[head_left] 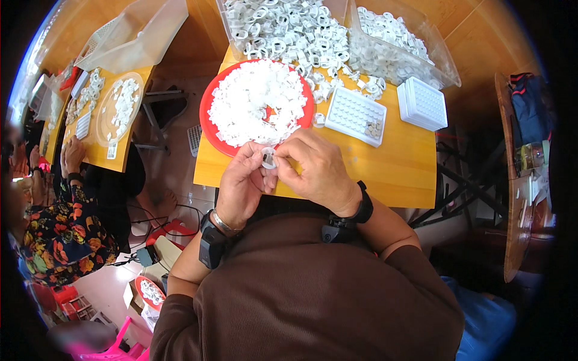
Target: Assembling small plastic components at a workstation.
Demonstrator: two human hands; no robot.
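Note:
Between my hands, over the near edge of the wooden table (385,174), is a small white plastic ring (268,157) with a dark middle. My left hand (244,180) pinches it from the left. On its right side, the thumb and fingertips of my right hand (313,165) close on the same ring; whether they also hold a smaller piece is hidden. Just beyond my hands stands a round red tray (209,120) heaped with small white plastic pieces (247,99). To its right lies a white compartment tray (355,114) with a few small greyish pieces in one corner.
Clear bins (442,69) of white ring parts (289,30) stand at the back, with loose rings spilling before them. Stacked white trays (422,102) sit at the right. A co-worker in a flowered top (66,240) sits left at another table (120,153).

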